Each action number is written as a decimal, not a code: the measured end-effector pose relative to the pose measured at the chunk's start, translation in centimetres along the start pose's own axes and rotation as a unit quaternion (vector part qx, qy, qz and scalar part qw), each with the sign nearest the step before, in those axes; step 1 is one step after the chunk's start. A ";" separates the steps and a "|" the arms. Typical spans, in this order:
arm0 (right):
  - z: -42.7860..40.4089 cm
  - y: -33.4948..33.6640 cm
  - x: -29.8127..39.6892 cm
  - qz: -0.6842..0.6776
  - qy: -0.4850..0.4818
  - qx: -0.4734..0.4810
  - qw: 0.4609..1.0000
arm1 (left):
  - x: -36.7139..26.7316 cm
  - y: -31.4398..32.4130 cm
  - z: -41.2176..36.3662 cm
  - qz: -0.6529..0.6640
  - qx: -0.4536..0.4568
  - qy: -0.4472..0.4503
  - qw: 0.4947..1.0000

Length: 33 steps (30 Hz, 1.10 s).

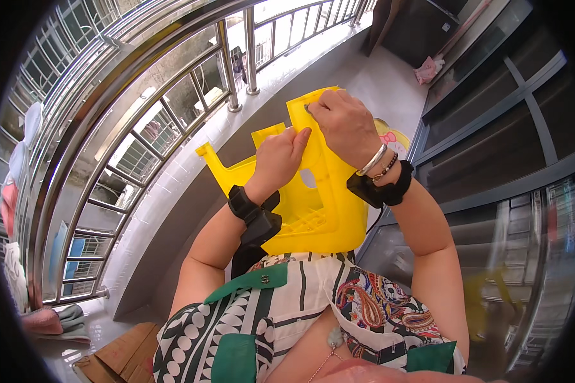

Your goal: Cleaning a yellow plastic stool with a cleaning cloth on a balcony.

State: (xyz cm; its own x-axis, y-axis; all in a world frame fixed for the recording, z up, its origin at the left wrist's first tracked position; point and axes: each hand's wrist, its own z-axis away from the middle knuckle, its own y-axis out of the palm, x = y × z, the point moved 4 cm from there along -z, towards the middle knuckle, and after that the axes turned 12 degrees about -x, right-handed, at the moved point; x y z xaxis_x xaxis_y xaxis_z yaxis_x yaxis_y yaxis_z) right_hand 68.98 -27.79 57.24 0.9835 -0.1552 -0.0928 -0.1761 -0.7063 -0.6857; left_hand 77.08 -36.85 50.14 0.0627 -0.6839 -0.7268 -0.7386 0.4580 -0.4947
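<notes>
A yellow plastic stool (335, 210) rests tipped over against my lap, its legs pointing up and away from me. My left hand (280, 155) is closed around one of its legs, thumb lying along the edge. Near the end of the same leg, my right hand (342, 124) pinches a small dark grey object (307, 108) against the yellow surface. Most of that object hides behind my fingers, so its kind cannot be told. Another stool leg (211, 160) sticks out to the left. Dark smudges mark parts of the plastic.
A metal railing (235, 62) on a tiled ledge (139, 230) curves along the left. Dark glass doors (484, 139) line the right. A cardboard box (120, 354) and folded cloths (67, 323) lie at lower left. Behind the stool shows a round cartoon-printed item (393, 136).
</notes>
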 end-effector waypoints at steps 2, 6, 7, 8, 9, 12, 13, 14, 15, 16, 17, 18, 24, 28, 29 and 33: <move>0.2 -0.3 -0.1 -0.013 0.002 -0.007 1.000 | -0.2 0.1 0.0 0.009 0.010 -0.006 1.000; 0.9 -0.4 -0.3 -0.056 0.020 0.016 0.998 | 0.0 0.0 0.0 0.007 -0.005 -0.004 1.000; 0.9 -0.6 -0.4 -0.073 0.021 -0.001 0.997 | -0.1 0.0 -0.1 0.001 -0.008 0.006 1.000; 1.0 -0.6 -0.4 -0.072 0.019 -0.001 0.997 | -0.2 -0.1 -0.1 -0.005 -0.011 0.016 1.000; 0.9 -0.7 -0.7 -0.119 0.040 -0.024 0.992 | -0.3 -0.1 -0.1 -0.004 -0.014 0.016 1.000; 0.0 -1.4 -0.8 -0.144 0.053 -0.079 0.985 | -0.5 -0.1 0.2 -0.014 -0.002 0.008 1.000; -0.4 -1.6 -0.7 -0.122 0.046 -0.110 0.985 | -0.5 -0.1 0.2 -0.011 -0.002 0.011 1.000; -0.6 -1.4 -0.7 -0.123 0.046 -0.110 0.985 | -0.6 0.0 0.2 -0.009 -0.003 0.014 1.000; -0.8 -0.9 -0.5 -0.072 0.005 -0.078 0.994 | -0.5 0.1 0.2 -0.009 -0.003 0.015 1.000; -0.9 -0.5 -0.2 -0.021 -0.035 -0.045 0.998 | -0.3 0.1 0.2 -0.011 -0.016 0.015 1.000; -1.0 -0.4 -0.1 -0.021 -0.035 -0.045 0.998 | -0.2 0.0 0.1 -0.014 -0.029 0.015 0.999; -1.0 -0.4 0.2 -0.010 -0.047 -0.043 0.998 | -0.4 -0.1 0.1 -0.014 -0.029 0.014 0.999; 0.7 -1.4 0.6 -0.019 -0.017 -0.045 0.999 | -0.4 0.0 0.2 -0.003 -0.024 0.009 1.000; 1.4 -1.8 0.1 -0.074 0.076 -0.035 0.994 | -0.4 0.2 0.2 -0.003 -0.020 0.019 1.000; 1.4 -1.7 0.0 -0.073 0.076 -0.033 0.994 | -0.5 0.2 0.2 -0.006 -0.020 0.027 0.999; 0.2 -1.1 -1.3 -0.055 0.127 -0.095 0.986 | -0.5 0.1 0.1 -0.009 -0.021 0.021 1.000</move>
State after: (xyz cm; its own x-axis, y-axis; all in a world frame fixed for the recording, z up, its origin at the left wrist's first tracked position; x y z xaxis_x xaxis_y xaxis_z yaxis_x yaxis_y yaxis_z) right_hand 67.95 -26.68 57.92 0.9595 -0.2216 0.1741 -0.0975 -0.8408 -0.5326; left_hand 77.10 -36.36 50.43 0.0485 -0.7154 -0.6971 -0.7657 0.4215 -0.4858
